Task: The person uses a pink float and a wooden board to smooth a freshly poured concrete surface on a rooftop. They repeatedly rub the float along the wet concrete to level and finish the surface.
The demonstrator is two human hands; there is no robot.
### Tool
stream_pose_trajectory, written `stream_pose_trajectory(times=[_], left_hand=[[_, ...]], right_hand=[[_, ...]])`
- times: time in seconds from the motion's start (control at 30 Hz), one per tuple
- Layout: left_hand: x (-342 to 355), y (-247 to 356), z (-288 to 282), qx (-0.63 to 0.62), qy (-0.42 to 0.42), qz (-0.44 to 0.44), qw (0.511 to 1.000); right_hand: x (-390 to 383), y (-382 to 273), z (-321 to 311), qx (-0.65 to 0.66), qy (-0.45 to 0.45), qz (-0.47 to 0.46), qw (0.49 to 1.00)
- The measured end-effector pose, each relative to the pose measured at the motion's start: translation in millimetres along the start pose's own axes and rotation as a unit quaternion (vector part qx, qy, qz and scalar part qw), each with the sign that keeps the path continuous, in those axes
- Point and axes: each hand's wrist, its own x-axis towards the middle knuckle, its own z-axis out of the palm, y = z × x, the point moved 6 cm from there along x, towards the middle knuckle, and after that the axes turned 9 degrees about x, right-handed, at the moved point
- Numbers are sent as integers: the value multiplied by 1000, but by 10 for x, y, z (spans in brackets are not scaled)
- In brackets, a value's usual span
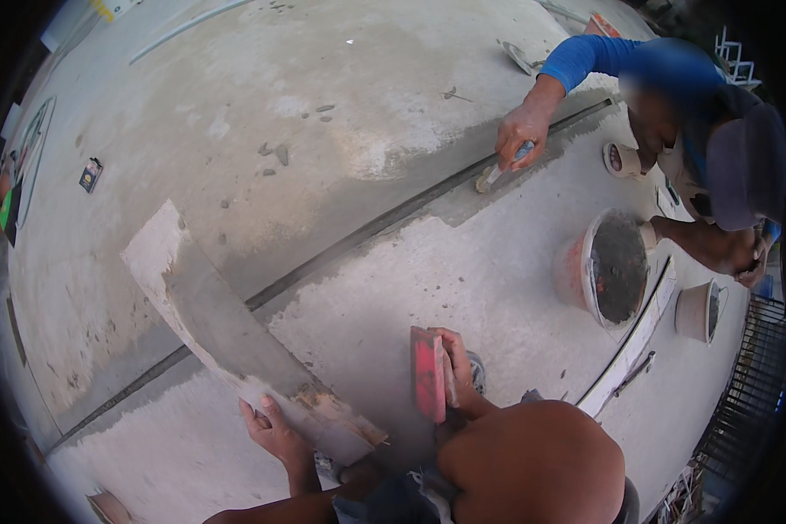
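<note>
My left hand (275, 434) grips the near edge of a long flat board (223, 306), its thumb on the upper face. Wet grey cement smears the board's middle, and its near end is chipped. The board lies tilted across a dark narrow groove (349, 242) that runs diagonally over the concrete floor, hiding part of it. My right hand (457, 362) is closed round the handle of a red plastering float (427, 375), held on edge to the right of the board. Damp grey bands border the groove. The float's working face is dirty with cement.
At the far right a person in blue sleeves crouches, one hand (524, 131) holding a brush (491, 177) beside the groove. A bucket of dark cement (581, 271), a smaller bucket (693, 312) and a long pale strip (630, 345) stand or lie right. A small box (91, 175) lies far left.
</note>
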Motion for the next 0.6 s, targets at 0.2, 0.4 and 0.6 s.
stream_pose_trajectory(times=[0.2, 0.4, 0.6], left_hand=[[32, -93, -100, -10, 14, -10, 1000], [72, -139, -150, -4, 11, 10, 1000], [55, -211, -166, 10, 24, -2, 1000]], right_hand=[[35, -68, 20, -35, -7, -41, 999], [27, -133, 60, 31, -15, -5, 999], [35, -122, 60, 44, -5, -4, 999]])
